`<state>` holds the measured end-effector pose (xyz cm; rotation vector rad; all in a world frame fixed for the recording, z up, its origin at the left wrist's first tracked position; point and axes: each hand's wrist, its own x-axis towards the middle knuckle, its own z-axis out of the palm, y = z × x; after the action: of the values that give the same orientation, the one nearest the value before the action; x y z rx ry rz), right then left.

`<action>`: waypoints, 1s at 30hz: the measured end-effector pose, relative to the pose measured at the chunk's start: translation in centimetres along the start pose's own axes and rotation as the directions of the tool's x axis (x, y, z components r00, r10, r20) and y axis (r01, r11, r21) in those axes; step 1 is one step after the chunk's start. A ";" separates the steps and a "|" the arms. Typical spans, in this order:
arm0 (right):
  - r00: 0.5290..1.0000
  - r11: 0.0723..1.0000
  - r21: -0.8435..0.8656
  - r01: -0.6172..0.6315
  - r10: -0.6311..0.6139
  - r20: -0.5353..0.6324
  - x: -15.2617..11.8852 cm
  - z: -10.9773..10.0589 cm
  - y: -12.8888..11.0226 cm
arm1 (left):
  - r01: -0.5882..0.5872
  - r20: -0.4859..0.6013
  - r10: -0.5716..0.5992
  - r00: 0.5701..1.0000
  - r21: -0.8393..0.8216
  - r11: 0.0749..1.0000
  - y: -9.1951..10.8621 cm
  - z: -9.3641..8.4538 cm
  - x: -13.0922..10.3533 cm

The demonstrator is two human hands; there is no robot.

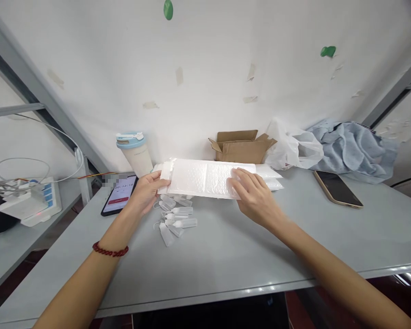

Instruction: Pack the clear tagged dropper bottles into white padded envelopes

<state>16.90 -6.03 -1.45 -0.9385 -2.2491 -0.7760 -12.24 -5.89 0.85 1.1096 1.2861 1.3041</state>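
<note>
A white bubble mailer (192,178) is held level above the desk, its long side running left to right. My left hand (147,192) pinches its left end, thumb on top, where a flap folds over. My right hand (251,194) grips the right part, fingers bent over the upper face and the thumb hidden. Below the mailer's left half lie several small clear squeeze bottles (178,217) with white caps, partly covered by it. More white mailers (272,176) show behind its right end.
On the grey desk (226,260) stand a lidded cup (135,155), an opened cardboard box (243,148), a white plastic bag (294,146) and blue cloth (352,148). A phone with a running timer (120,194) lies left, another phone (339,189) right. A power strip (48,201) sits far left.
</note>
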 end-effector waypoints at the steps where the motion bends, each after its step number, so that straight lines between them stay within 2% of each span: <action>1: 0.999 1.000 0.003 0.001 -0.001 0.033 0.0 -0.2 -0.1 | 0.004 0.006 -0.004 1.000 0.000 1.000 0.0 0.2 -0.2; 4: 0.988 1.000 0.017 -0.023 0.020 0.150 0.1 -0.8 -0.4 | 0.006 0.082 -0.008 0.997 0.021 1.000 0.2 0.9 -0.9; 7: 0.968 0.998 0.064 -0.007 -0.010 0.249 0.0 -1.3 -1.2 | 0.032 0.214 -0.048 0.976 0.077 0.997 0.1 1.9 -1.8; 11: 0.956 0.988 0.153 0.030 -0.073 0.285 -0.1 -1.4 -2.3 | 0.031 0.386 -0.087 0.918 0.148 0.988 -0.4 3.6 -3.2; 14: 0.953 0.980 0.197 0.039 -0.096 0.288 -0.2 -1.4 -2.8 | 0.002 0.439 -0.080 0.895 0.175 0.985 -0.9 4.3 -3.8; 21: 0.966 0.961 0.260 0.099 -0.155 0.208 -0.3 -1.4 -3.1 | -0.069 0.327 -0.020 0.945 0.259 0.963 -1.8 4.9 -4.0; 25: 0.977 0.956 0.263 0.128 -0.167 0.133 -0.2 -1.4 -2.9 | -0.107 0.248 0.009 0.969 0.381 0.918 -1.5 4.8 -3.7; 28: 0.984 0.957 0.267 0.116 -0.148 0.102 -0.2 -1.4 -2.6 | -0.131 0.147 0.062 0.987 0.526 0.840 -0.7 3.6 -2.9; 30: 0.987 0.954 0.288 0.080 -0.115 0.109 -0.2 -1.3 -2.4 | -0.167 0.037 0.186 0.982 0.637 0.753 -0.4 1.9 -1.9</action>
<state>15.56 -8.43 -1.35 -0.7612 -2.4496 -0.4278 -10.08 -7.50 0.57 1.7267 1.7497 1.0237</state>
